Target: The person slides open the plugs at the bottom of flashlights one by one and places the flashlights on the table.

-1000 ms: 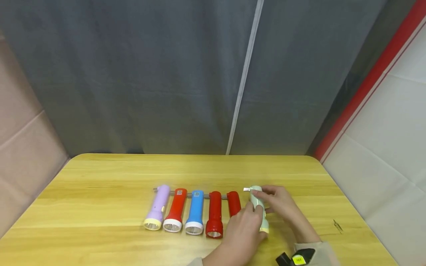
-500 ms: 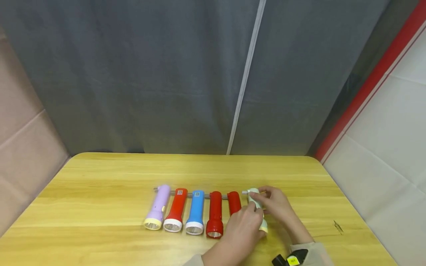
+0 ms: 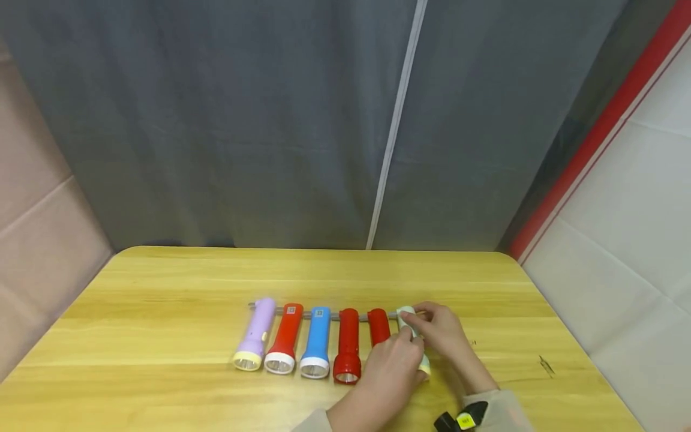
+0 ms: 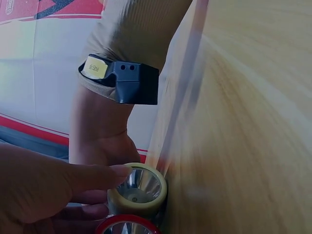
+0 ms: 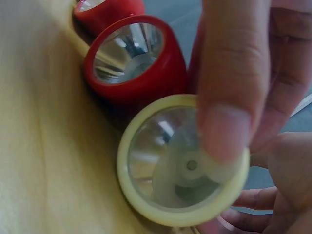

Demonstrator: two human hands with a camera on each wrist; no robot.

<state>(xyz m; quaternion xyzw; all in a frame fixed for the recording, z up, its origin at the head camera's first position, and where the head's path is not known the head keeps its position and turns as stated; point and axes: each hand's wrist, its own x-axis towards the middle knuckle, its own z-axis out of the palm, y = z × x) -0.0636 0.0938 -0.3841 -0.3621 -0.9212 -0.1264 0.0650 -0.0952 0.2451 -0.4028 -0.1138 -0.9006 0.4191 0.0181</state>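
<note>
A pale green flashlight (image 3: 406,312) with a cream rim lies at the right end of a row on the table. My left hand (image 3: 385,373) grips its lens end, the thumb lying over the lens rim (image 4: 162,184) in the left wrist view. My right hand (image 3: 444,332) pinches the tail end. The left hand partly hides a red flashlight (image 3: 379,327) just left of it; its lens (image 5: 129,56) shows close beside the cream rim in the right wrist view. Further left lie another red flashlight (image 3: 348,342), a blue one (image 3: 319,333), a red one with white rim (image 3: 288,330) and a purple one (image 3: 260,327).
Short grey strips (image 3: 335,316) show between the flashlights' tails. Small dark marks (image 3: 546,366) lie on the wooden table (image 3: 162,336) at the right. A grey curtain (image 3: 243,132) hangs behind the table, with a white panel (image 3: 637,210) to the right.
Both hands have slid the pale green flashlight slightly left, closer to the red one. The metallic piece at its tail, plain to see before, now meets the line of grey strips.
</note>
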